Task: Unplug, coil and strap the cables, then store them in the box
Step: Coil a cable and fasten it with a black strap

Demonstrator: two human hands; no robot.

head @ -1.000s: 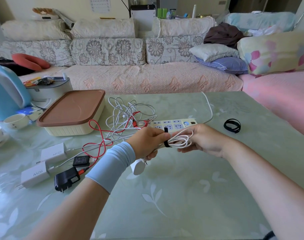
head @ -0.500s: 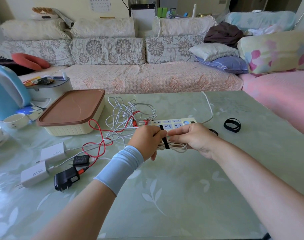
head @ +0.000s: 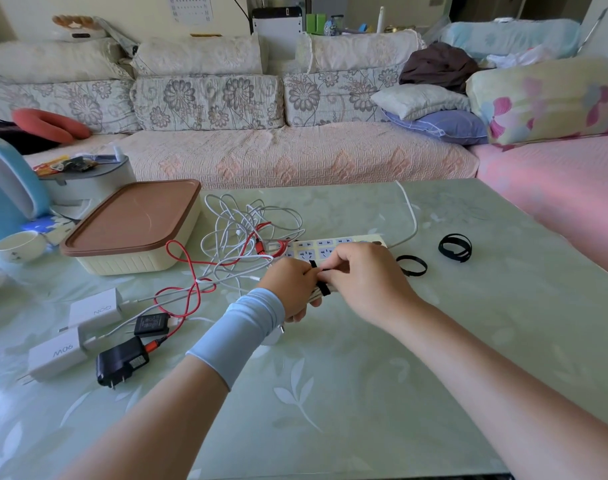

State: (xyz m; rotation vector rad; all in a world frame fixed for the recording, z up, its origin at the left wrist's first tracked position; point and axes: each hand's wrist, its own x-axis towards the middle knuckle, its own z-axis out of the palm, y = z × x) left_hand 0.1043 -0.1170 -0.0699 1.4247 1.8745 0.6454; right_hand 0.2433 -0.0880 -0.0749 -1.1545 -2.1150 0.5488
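My left hand (head: 290, 289) grips a coiled white cable (head: 315, 295) above the table's middle. A black strap (head: 321, 286) wraps the coil, and my right hand (head: 368, 284) pinches the strap's end, hiding most of the coil. Just behind my hands lies a cream power strip (head: 330, 248). To its left spreads a tangle of white cables (head: 247, 230) and a red cable (head: 191, 271). The cream storage box with a brown lid (head: 132, 226) stands shut at the back left.
Two white chargers (head: 94, 310) (head: 56, 355) and two black adapters (head: 122, 362) (head: 152, 323) lie at the left. Two spare black straps (head: 412, 265) (head: 455, 247) lie right of the power strip. A blue kettle (head: 8, 192) and a cup (head: 18, 245) stand far left. A sofa (head: 278, 157) runs behind the table.
Both hands lowered slightly toward the table with the coil. My right hand moved from holding the coil's end to covering it and pinching the strap, which now wraps the coil.
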